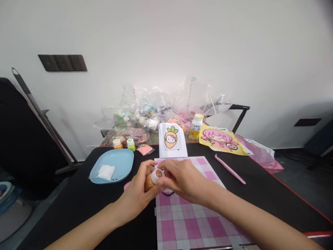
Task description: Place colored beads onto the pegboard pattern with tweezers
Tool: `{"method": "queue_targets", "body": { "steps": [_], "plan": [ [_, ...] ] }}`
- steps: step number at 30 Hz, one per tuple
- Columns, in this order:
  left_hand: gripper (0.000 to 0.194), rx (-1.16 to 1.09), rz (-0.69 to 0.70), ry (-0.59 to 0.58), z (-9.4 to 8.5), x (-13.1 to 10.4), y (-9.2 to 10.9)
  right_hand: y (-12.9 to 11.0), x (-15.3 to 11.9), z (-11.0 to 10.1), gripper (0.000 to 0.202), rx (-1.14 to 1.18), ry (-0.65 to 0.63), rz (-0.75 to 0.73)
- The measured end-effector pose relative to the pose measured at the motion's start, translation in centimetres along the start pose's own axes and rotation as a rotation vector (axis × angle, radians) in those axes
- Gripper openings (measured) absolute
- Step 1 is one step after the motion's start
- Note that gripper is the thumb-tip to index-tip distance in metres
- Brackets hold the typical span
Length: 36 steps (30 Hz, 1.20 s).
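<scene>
My left hand (135, 198) is wrapped round a small clear bottle of orange-brown beads (149, 183), tilted above the left edge of the pegboard. Fingers of my right hand (183, 178) close round its white cap (157, 175), which has a brown label on top. Under my hands lies a pink-and-white checked pegboard (192, 225). Part of a dark bead outline (168, 193) shows on it; my right hand hides the rest. Behind the board, a printed pattern sheet (171, 140) shows a white cat face in a carrot.
Left, a blue tray (122, 163) holds a bag of white beads (106, 172). Two small bead bottles (130, 144) and a pink bead bag (145, 150) stand behind. Pink tweezers (230, 169) lie right, below a yellow sheet (221, 139) and a yellow-white bottle (196, 127). Plastic bags (156, 114) crowd the back.
</scene>
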<state>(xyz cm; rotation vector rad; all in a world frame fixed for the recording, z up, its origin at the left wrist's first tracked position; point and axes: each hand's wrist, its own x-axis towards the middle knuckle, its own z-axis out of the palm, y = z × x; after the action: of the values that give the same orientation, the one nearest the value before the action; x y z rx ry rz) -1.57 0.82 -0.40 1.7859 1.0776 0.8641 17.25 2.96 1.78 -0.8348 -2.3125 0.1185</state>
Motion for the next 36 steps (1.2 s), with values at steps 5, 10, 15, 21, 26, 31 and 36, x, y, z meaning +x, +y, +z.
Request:
{"method": "queue_targets", "body": {
  "steps": [5,10,15,21,26,31,36],
  "plan": [
    [0.046,0.014,0.003,-0.071,0.0,-0.3,0.2,-1.3,-0.6,0.6,0.012,-0.280,0.046,-0.164],
    [0.043,0.003,0.040,-0.083,0.0,-0.3,0.8,-2.8,-0.7,-0.6,0.012,-0.215,-0.120,-0.111],
    [0.045,-0.126,0.036,-0.124,0.1,-0.2,0.8,-3.5,-0.7,-0.9,0.010,-0.137,-0.106,-0.122],
    [0.049,-0.029,0.064,-0.127,0.0,-0.4,0.4,-3.4,-1.3,-0.7,0.024,-0.072,-0.089,-0.189],
    [0.042,-0.068,0.102,-0.167,0.0,-0.4,0.5,-4.0,-2.0,-1.7,0.036,-0.005,-0.048,-0.223],
    [0.029,-0.012,0.087,-0.100,-0.3,-0.2,0.1,-3.6,-2.9,-3.3,0.032,-0.052,0.217,-0.129],
    [0.027,0.052,0.076,-0.125,-0.6,-0.2,0.8,-1.1,-6.0,-4.1,0.008,-0.040,0.385,0.082]
  ]
}}
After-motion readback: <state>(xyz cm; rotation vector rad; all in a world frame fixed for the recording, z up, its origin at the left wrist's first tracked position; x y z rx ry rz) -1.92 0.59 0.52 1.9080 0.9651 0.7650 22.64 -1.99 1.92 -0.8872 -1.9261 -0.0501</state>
